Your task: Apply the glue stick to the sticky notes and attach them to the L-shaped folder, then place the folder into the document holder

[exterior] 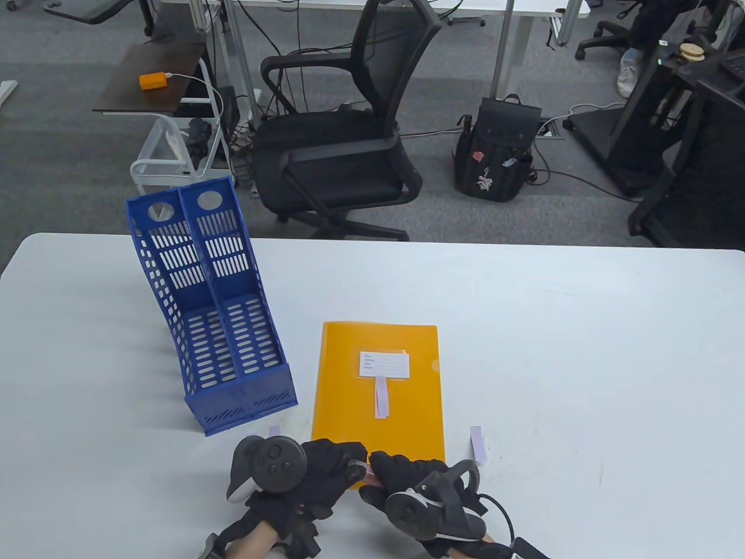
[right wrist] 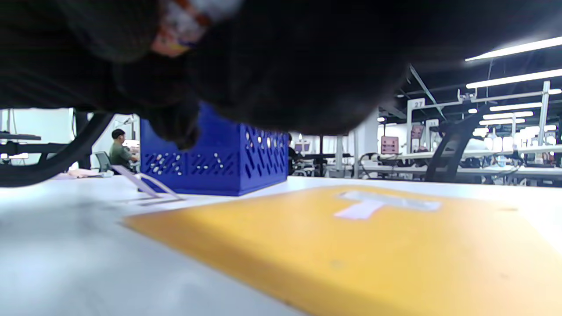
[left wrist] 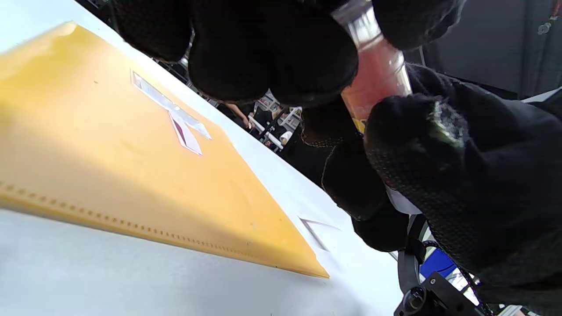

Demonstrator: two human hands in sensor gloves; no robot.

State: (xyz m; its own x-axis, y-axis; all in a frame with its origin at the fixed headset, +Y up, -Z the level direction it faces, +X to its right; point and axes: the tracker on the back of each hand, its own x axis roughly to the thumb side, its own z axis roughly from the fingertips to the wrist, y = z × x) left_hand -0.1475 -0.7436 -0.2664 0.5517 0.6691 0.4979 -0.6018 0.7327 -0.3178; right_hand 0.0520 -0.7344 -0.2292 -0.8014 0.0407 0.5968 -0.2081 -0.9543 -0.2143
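An orange L-shaped folder [exterior: 378, 390] lies flat on the white table [exterior: 582, 349], with a white label and a pale purple sticky note [exterior: 382, 397] stuck on it. Both gloved hands meet at the folder's near edge. My left hand [exterior: 334, 463] and my right hand [exterior: 391, 473] both grip a pinkish glue stick [exterior: 365, 471] between them. In the left wrist view the glue stick [left wrist: 375, 72] stands between the fingers above the folder [left wrist: 131, 175]. A blue document holder [exterior: 215, 314] stands left of the folder.
A loose purple sticky note [exterior: 477, 442] lies on the table right of the folder, and another [exterior: 274, 430] pokes out by the holder's near corner. A black office chair [exterior: 343, 128] and a backpack [exterior: 497, 154] stand beyond the table's far edge.
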